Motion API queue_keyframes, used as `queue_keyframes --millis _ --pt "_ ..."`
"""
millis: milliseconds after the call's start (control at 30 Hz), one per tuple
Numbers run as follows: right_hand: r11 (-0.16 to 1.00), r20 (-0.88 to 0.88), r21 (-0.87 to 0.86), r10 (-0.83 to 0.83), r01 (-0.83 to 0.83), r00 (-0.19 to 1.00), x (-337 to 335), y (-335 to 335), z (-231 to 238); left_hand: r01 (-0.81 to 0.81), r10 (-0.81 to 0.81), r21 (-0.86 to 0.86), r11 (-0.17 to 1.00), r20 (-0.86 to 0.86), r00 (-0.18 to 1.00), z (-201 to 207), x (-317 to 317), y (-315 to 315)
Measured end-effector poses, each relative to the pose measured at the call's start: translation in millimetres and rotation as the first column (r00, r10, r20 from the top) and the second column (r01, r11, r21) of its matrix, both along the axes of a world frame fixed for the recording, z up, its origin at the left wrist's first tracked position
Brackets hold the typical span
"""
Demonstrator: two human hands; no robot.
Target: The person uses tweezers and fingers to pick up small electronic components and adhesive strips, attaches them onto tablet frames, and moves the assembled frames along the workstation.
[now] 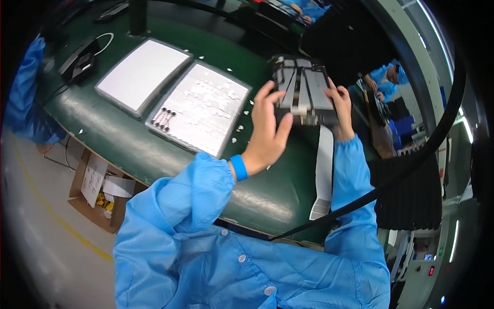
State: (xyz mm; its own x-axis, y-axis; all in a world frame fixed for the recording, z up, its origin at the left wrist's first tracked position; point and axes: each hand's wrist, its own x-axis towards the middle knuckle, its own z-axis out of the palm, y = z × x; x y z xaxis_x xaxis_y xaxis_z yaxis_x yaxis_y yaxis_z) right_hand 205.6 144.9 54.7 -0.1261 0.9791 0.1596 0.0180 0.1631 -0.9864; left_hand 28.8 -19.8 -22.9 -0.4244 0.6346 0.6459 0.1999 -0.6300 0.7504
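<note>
An opened flat electronic device (pixel 300 87), with a dark frame and grey panels inside, is above the far right of the bench, slightly blurred. My right hand (pixel 340 109) is closed on its right edge, thumb on the front and the other fingers partly hidden behind. At the opposite edge is my left hand (pixel 265 126), wearing a blue wristband. Its fingers and thumb are spread apart, their tips overlapping the device's near left corner; whether they press on it is hard to tell. A long pale strip (pixel 322 172) lies on the bench beside my right forearm.
Left of my hands, a tray (pixel 203 110) bears scattered white pieces and several small black-ended parts (pixel 163 119). A white-topped stack (pixel 144 74) adjoins it. A black cable (pixel 386 190) crosses near my right arm. An open carton (pixel 100 190) stands below the green bench (pixel 110 136). Other people work nearby.
</note>
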Motion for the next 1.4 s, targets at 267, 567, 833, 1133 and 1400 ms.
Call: queue_keyframes --millis 267,567,833,1133,1400 --pt "0.967 0.235 0.200 -0.203 0.157 0.951 2 248 -114 0.239 -0.246 -0.075 0.968 -0.103 0.964 -4 14 2" --pt "0.799 0.758 0.315 0.113 -0.512 0.643 67 89 -65 0.500 -0.525 -0.177 0.848 -0.139 0.840 -17 25 -11" --pt "0.665 0.787 0.542 -0.187 -0.514 0.587 -35 57 -19 0.633 -0.821 -0.526 0.568 -0.412 0.395 -21 23 -17" --pt "0.433 0.703 0.660 -0.642 -0.614 0.304 -187 265 1 0.598 -0.668 -0.362 0.715 -0.607 0.431 -25 15 -23" --pt "0.375 0.597 0.241 -0.785 -0.895 -0.167 -281 347 10 0.508 -0.490 -0.239 0.828 -0.749 0.446 -39 23 -26"
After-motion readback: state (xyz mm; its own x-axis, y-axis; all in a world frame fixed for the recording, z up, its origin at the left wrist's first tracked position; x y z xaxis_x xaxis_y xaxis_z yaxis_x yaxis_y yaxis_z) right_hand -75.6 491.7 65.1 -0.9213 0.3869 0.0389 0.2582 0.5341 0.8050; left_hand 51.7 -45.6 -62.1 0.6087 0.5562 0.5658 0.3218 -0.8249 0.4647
